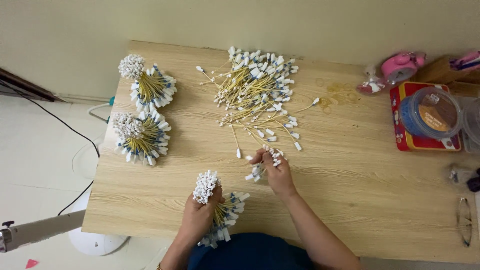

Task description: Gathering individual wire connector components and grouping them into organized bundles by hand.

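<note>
Left hand point(200, 216) clasps a wire bundle point(218, 210) — right hand point(276, 172) pinches loose wires point(256, 95) on the table point(350, 190).

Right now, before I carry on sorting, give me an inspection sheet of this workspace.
Surface: light wooden table, with a faint stain near the back right.
Job's things: loose pile of yellow wires with white ends at centre back; two tied bundles at the left edge.
Clutter: round plastic tub on a red tin, pink clock, glasses at right.
Grippers: left hand grips a gathered bundle; right hand pinches a few wires at the pile's near edge.
Cables: black cable on the floor at left.
Surroundings: pale wall, light floor, white fan base under the table corner.
</note>
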